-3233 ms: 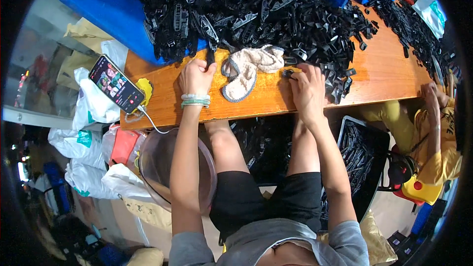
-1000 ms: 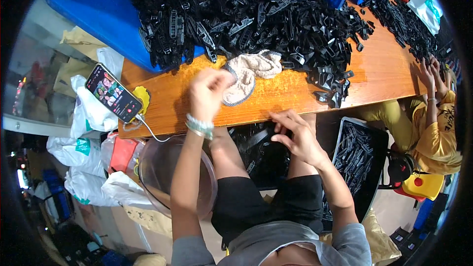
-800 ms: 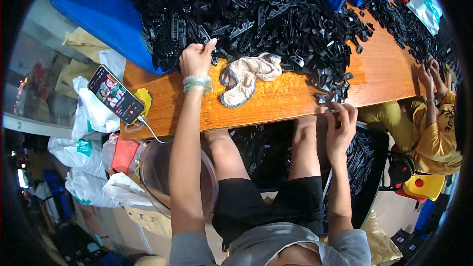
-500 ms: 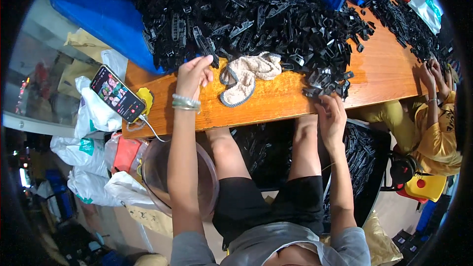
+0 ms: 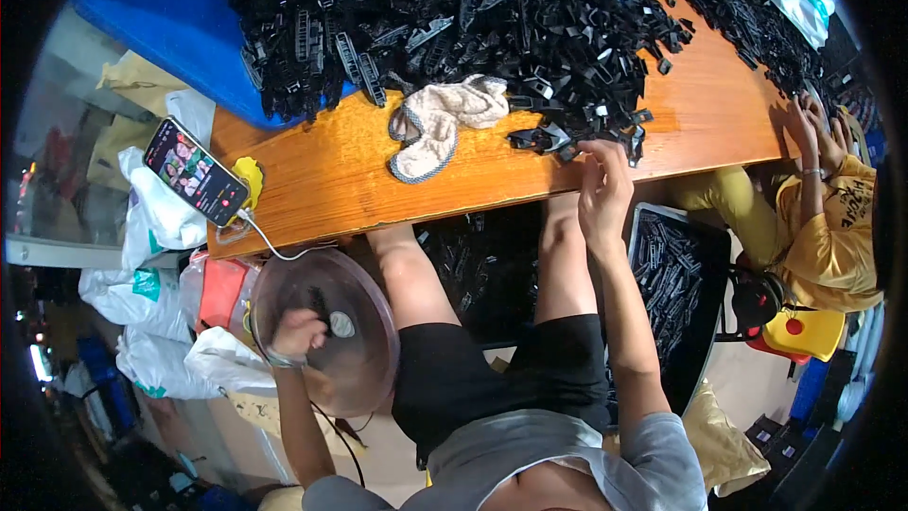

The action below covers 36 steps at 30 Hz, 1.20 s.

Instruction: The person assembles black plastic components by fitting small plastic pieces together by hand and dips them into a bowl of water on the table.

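A see-through round tub (image 5: 378, 360) stands left of my legs. My left hand (image 5: 299, 333), blurred by motion, is over or inside it, beside some black bits (image 5: 320, 301) and a whitish round spot; whether its fingers hold anything is unclear. At the table's front edge, my right hand (image 5: 605, 191) has its fingers bent forward, thumb apart, the fingertips at a small cluster of black plastic parts (image 5: 544, 138). That cluster spills from a large heap of black plastic parts (image 5: 416, 38). A beige cloth (image 5: 435, 128) with a dark edging lies crumpled in front of the heap.
A phone (image 5: 196, 173) with a lit screen and white cable leans at the wooden table's (image 5: 322, 175) left end. Blue bins (image 5: 142, 28) stand behind. A black crate (image 5: 662, 274) of parts is right of my legs. A co-worker's hands (image 5: 811, 132) are at far right.
My left hand has gone from the heap's front edge down to the tub. Beside my right hand, several black parts now lie spread further left. The whole view has shifted slightly.
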{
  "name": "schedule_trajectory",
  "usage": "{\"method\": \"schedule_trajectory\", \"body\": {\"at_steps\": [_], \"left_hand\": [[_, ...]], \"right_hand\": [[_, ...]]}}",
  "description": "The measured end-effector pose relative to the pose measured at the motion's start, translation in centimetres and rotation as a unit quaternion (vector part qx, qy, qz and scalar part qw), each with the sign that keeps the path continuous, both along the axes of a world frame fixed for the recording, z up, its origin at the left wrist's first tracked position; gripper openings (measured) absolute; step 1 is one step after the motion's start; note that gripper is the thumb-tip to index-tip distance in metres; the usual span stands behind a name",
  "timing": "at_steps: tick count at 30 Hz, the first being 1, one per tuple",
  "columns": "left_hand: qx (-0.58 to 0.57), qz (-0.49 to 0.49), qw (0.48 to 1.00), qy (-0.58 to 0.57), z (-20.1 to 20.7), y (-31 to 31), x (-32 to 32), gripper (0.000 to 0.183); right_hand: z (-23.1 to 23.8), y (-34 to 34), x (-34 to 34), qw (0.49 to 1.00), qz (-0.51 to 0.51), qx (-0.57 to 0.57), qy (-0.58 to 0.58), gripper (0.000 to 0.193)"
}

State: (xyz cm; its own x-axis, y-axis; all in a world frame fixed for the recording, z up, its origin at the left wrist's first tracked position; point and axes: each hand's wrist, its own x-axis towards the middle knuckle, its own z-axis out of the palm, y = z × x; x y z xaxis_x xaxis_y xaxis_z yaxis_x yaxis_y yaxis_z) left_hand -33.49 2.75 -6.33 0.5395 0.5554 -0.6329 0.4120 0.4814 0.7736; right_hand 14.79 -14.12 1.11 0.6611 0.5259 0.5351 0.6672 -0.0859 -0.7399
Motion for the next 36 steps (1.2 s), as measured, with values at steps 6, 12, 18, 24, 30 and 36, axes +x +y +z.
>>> {"method": "schedule_trajectory", "body": {"at_steps": [6,12,18,24,30,36], "left_hand": [[0.398,-0.34,0.747,0.41,-4.1,-6.4,-5.3,0.025],[0.181,-0.035,0.983,0.012,3.6,-4.1,6.6,0.018],[0.527,-0.068,0.825,-0.19,8.7,-4.2,22.6,0.029],[0.568,-0.115,0.807,-0.116,7.3,-0.2,28.6,0.025],[0.581,-0.091,0.807,-0.046,8.5,2.7,27.3,0.022],[0.528,-0.115,0.828,-0.148,7.5,0.3,27.1,0.024]], "right_hand": [[-0.1,-0.4,1.6,0.984,0.022,-0.107,-0.144,0.019],[-0.2,-0.8,2.4,0.954,-0.005,-0.167,-0.25,0.016],[0.0,-1.4,0.6,0.987,0.046,-0.055,-0.143,0.017],[2.1,1.3,-3.1,0.995,0.099,-0.006,-0.016,0.045],[2.4,4.4,-4.5,0.97,0.202,-0.007,0.132,0.028],[1.8,4.7,-4.8,0.967,0.22,-0.116,0.05,0.026]]}}
